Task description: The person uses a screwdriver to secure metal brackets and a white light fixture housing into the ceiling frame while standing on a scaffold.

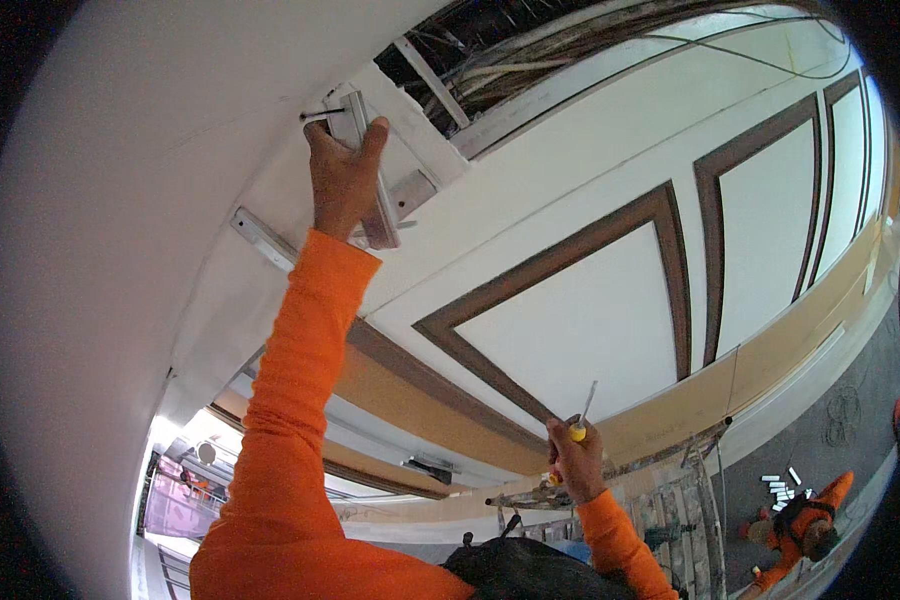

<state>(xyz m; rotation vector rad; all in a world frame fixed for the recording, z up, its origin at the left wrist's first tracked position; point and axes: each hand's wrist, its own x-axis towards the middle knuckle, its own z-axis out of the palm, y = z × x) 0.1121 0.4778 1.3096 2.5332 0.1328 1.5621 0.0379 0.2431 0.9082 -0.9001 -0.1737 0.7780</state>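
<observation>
My left hand (342, 172) is raised high against the white ceiling, closed round a pale metal bar (386, 215) like a bracket. A dark bolt or screw (320, 115) sticks out beside the thumb and bar end. Close to the bar, a small grey plate (413, 192) is on the white surface. Lower and to the right, my right hand (578, 467) is closed round the yellow handle of a screwdriver (589, 402), whose thin shaft points up. The screwdriver is well apart from the bar.
Left of my forearm, another metal strip (260, 236) is fixed up high. Cables (510, 65) run through a ceiling opening. Brown-trimmed white panels (570, 310) cover the wall. Below are a scaffold platform (685, 515), a person in orange (808, 525) and white pieces (778, 486) on the floor.
</observation>
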